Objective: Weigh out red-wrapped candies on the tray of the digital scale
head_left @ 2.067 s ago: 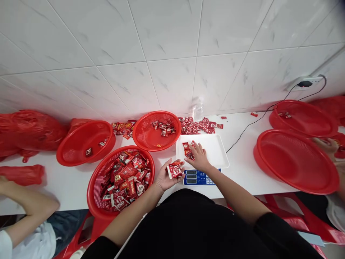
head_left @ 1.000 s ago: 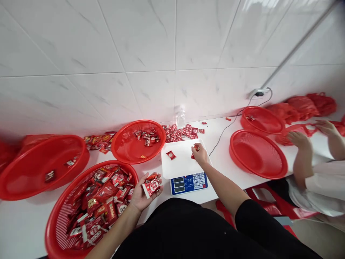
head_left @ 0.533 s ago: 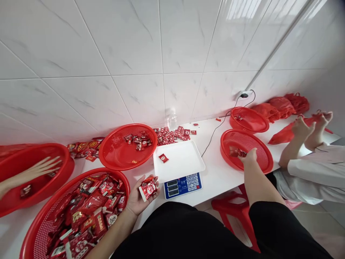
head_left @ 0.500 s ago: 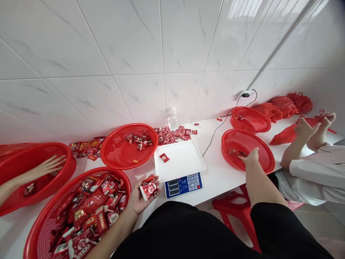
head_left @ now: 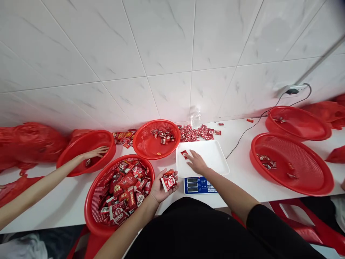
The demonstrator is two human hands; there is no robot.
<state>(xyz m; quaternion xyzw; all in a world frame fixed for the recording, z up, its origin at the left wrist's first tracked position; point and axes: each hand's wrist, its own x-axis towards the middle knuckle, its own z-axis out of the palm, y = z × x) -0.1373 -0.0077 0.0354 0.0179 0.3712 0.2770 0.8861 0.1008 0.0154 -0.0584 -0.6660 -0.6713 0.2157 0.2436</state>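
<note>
Clock directions are being taken from the centre of a shallow rectangular white tray [head_left: 215, 158], which is being carried by a blue digital scale [head_left: 192, 185] on a white worktop [head_left: 239, 169].

At 8 o'clock, the left hand [head_left: 159, 189] is being held palm up with its fingers curled; a square red-and-white printed packet [head_left: 169, 181] is being gripped in it. The right hand [head_left: 197, 162] is being extended palm down over the tray, fingers spread. At the tray's 9 o'clock side, a small flat red packet [head_left: 184, 154] is being partly covered by the fingertips; whether it is being touched cannot be told.

Farther out at 8 o'clock, mixed red packets [head_left: 126, 185] are being contained in a large round red plastic basket [head_left: 93, 201]. Small dark-red packets [head_left: 165, 136] are being held in a round red mesh basket [head_left: 144, 145] at 10 o'clock. At 9 o'clock, a co-worker's hand [head_left: 97, 152] is being placed inside a deep red plastic basin [head_left: 70, 149]. At 3 o'clock, small packets are being contained in a wide red perforated basket [head_left: 304, 165].
</note>
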